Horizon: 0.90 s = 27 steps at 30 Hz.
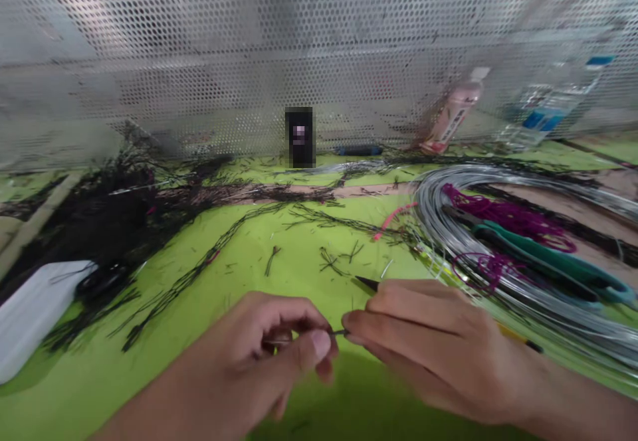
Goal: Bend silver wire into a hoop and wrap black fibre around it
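So from where I'm sitting, the biggest thing in view is the perforated metal panel across the back, with the green tabletop in front of it. A big coil of silvery wire takes up my right side, and a tangled dark heap sprawls over on the left, beside a white box. My left hand and right hand are close together down front, fingertips nearly meeting. Pink bottle and clear bottle lean near the panel, green-handled pliers lie on the coil next to some purple cord, and a long dark bundle stretches across the left half. A dark pointed tip pokes out by the right hand; can't tell if I'm gripping it. Smallest stuff: snippets scattered mid-table, and the thin dark strand pinched at both ends, left thumb and finger on one side, right fingertips on the other. Progress-wise, imo this piece isn't finished, since both hands are on it, but how much is left I honestly can't say; fingers hide most of it.
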Each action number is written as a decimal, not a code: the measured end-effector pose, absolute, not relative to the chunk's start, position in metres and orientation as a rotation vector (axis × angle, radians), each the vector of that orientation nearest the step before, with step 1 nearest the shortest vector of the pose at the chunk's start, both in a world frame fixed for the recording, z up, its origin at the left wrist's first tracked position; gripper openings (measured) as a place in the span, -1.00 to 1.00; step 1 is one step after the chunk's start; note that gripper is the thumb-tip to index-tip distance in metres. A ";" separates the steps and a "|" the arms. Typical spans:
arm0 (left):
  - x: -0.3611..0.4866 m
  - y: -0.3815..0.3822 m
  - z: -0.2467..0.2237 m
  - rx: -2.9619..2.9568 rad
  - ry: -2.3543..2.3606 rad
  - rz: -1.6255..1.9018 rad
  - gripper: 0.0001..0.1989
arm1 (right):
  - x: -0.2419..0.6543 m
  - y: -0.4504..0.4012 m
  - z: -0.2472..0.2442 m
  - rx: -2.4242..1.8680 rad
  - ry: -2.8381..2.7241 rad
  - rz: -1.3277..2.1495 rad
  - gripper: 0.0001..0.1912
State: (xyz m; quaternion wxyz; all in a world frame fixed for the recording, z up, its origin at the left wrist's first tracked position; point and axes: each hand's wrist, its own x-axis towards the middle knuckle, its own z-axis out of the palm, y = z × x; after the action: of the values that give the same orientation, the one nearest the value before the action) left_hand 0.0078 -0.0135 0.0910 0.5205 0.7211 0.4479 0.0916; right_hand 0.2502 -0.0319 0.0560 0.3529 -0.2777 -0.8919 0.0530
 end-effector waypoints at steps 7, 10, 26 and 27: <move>0.009 0.000 0.087 1.314 0.918 0.152 -0.67 | 0.247 -0.029 0.061 -0.667 -2.345 0.070 -0.76; 0.009 0.003 0.084 1.244 0.826 0.124 -0.64 | 0.246 -0.030 0.063 -0.672 -2.359 0.058 -0.70; 0.015 0.002 0.085 1.245 0.916 0.183 -0.80 | 0.246 -0.031 0.064 -0.659 -2.360 0.025 -0.73; 0.015 0.000 0.085 1.312 0.960 0.191 -0.81 | 0.246 -0.031 0.064 -0.669 -2.361 0.019 -0.73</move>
State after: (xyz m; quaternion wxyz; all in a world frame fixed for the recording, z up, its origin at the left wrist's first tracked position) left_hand 0.0153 0.0002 0.0855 0.6834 0.5851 0.4282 0.0851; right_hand 0.2461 -0.0310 0.0635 0.3369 -0.2565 -0.9059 0.0073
